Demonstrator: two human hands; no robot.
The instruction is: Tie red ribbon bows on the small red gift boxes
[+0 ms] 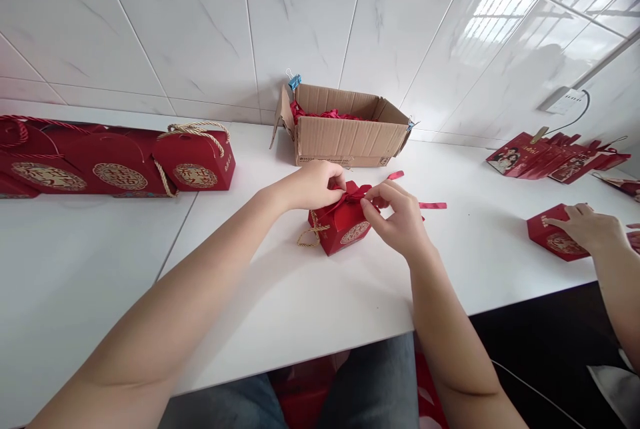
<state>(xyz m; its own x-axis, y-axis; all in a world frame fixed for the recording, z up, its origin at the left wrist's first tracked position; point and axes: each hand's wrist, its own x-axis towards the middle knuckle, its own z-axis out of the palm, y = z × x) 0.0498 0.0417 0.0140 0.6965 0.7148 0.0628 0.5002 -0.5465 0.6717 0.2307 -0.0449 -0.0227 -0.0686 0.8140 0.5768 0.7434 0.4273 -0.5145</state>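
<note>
In front of me on the white table stands a small red gift box (336,234) with a gold round emblem and a twisted gold cord at its left side. A red ribbon (354,194) is looped into a bow at its top. My left hand (316,185) pinches the ribbon from the left, thumb and fingertips together. From the right, my right hand (397,212) pinches the bow's other side with its fingers curled. Ribbon tails stick out beyond my right hand onto the table. The exact knot is partly hidden by my fingers.
Behind the box, an open cardboard carton (350,141) holds red ribbons. Finished-looking red boxes with cords (197,157) line the left side. At the right, a co-worker's hand (587,229) rests on another red box (545,229), near a pile of red printed cards (537,157).
</note>
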